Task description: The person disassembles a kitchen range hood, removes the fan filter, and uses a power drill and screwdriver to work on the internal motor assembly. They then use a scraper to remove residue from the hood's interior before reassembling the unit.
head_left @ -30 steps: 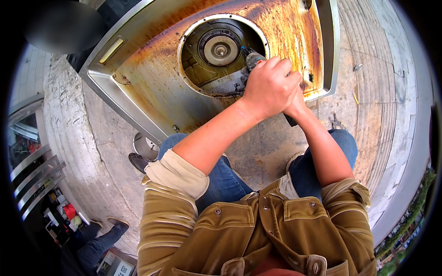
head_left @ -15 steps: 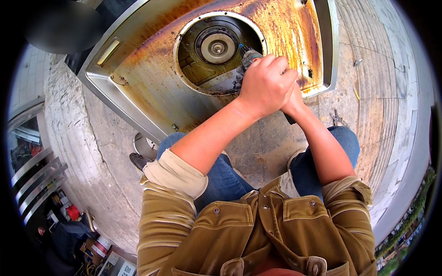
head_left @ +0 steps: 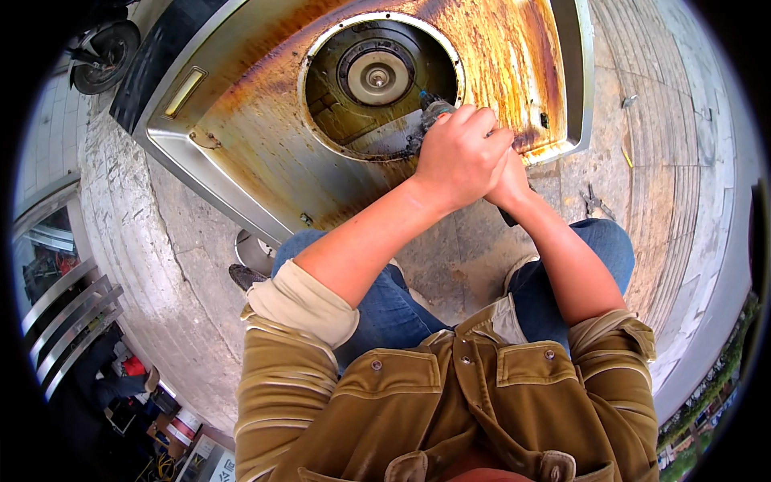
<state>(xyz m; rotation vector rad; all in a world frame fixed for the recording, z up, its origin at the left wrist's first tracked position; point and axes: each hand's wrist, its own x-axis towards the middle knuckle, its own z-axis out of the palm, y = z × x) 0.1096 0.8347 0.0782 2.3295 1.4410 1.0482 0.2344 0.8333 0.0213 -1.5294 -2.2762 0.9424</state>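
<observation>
Both my hands are closed around a cordless drill point(head_left: 434, 115), whose body they largely cover. My left hand point(head_left: 462, 158) wraps its upper part, and my right hand point(head_left: 509, 181) grips behind and below it. A dark end of the tool shows beneath the right hand. The drill's blue-marked front end reaches into the round opening of a metal range hood point(head_left: 249, 153), streaked with brown and yellow grease. Inside the opening is a round motor hub point(head_left: 377, 78), left of the drill. Whether the bit touches anything is too small to tell.
Pliers point(head_left: 596, 202) and a thin yellow piece point(head_left: 626, 157) lie on the paved ground at right. A round metal part point(head_left: 255, 251) is beside my left foot. Beyond the hood stands a wheel point(head_left: 108, 58). Metal bars point(head_left: 76, 329) and boxes are at left, near another person's leg point(head_left: 120, 389).
My hands and the drill have shifted only slightly, with the grip unchanged. A dark blurred shape at upper left is gone, and a wheel shows there.
</observation>
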